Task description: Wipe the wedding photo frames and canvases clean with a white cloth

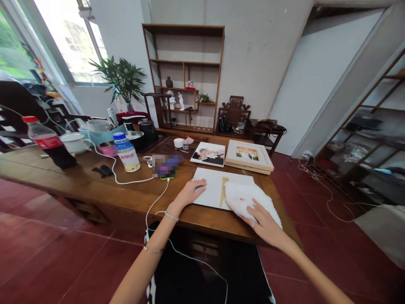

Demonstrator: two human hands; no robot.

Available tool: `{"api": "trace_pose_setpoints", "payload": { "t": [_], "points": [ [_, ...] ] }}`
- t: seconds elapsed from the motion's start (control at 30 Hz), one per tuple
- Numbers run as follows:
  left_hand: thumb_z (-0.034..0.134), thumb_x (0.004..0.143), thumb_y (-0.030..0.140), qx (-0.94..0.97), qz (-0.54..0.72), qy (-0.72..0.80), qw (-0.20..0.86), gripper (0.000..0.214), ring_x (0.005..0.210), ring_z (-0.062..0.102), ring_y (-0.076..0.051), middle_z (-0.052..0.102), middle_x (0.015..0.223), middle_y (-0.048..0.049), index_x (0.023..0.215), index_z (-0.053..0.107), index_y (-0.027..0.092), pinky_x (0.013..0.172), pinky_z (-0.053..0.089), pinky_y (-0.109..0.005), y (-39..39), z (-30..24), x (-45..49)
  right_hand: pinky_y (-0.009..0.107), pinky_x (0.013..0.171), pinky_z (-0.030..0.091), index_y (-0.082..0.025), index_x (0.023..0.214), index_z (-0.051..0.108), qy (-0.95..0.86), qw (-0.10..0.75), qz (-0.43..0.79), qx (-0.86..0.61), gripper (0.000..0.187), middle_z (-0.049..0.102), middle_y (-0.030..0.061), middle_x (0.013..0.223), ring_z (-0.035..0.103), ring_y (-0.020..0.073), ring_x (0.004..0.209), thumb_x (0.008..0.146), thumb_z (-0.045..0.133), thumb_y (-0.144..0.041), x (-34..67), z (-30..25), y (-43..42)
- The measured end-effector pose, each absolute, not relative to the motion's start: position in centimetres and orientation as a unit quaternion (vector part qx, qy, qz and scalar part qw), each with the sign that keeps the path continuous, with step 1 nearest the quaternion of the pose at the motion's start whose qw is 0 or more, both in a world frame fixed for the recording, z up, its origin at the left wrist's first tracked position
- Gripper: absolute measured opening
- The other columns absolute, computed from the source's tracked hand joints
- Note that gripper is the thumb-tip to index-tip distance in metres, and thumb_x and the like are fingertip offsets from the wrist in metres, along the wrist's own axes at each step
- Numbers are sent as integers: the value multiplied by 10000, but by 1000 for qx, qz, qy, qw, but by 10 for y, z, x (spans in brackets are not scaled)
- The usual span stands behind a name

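A white flat panel [211,185] lies on the wooden table [95,190] in front of me. My left hand [190,192] rests flat on its left edge, fingers stretched out. My right hand [264,221] presses down on a white cloth [243,196] that covers the panel's right part, fingers spread over the cloth. Behind the panel lie a photo print [209,154] and a light wooden picture frame [249,155].
A phone [167,166] on a white charging cable sits left of the panel, near a white drink bottle [127,153] and a cola bottle [49,143]. Bowls, a kettle and a plant stand further back left. A wooden shelf [185,76] lines the wall.
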State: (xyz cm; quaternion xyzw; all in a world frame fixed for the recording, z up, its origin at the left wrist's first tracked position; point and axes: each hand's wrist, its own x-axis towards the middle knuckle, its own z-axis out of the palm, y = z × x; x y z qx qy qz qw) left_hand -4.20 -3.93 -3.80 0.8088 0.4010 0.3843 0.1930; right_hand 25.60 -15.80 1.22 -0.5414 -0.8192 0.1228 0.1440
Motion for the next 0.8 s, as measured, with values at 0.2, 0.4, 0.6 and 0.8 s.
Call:
{"api": "trace_pose_setpoints", "payload": {
  "t": [0.2,0.4,0.6,0.8],
  "points": [
    [589,837,312,810,379,402,195,264,1175,562,-248,674,1142,-88,1046,688,185,1040,389,-417,-40,-36,-42,446,1056,317,-212,945,642,-818,130,178,-531,364,600,85,1243,314,297,1340,904,399,-480,263,24,-147],
    [588,835,306,813,370,407,193,268,1186,553,-244,670,1151,-73,1058,687,196,1060,366,-428,-42,-34,-43,497,1034,323,-191,1148,588,-783,172,170,-572,380,527,121,1309,395,309,1275,912,455,-457,265,23,-57],
    [583,837,310,812,367,411,192,271,1179,558,-244,670,1149,-76,1059,686,193,1050,380,-437,-41,-34,-43,469,891,455,-183,1154,557,-784,187,159,-570,308,549,87,1222,550,233,1058,900,537,-358,261,24,-32],
    [579,839,311,811,372,409,190,276,1182,556,-245,669,1151,-85,1061,685,184,1040,394,-425,-40,-35,-43,447,995,336,-223,782,589,-820,151,197,-516,275,658,71,976,308,344,1330,891,460,-440,259,29,-95]
  ]
}}
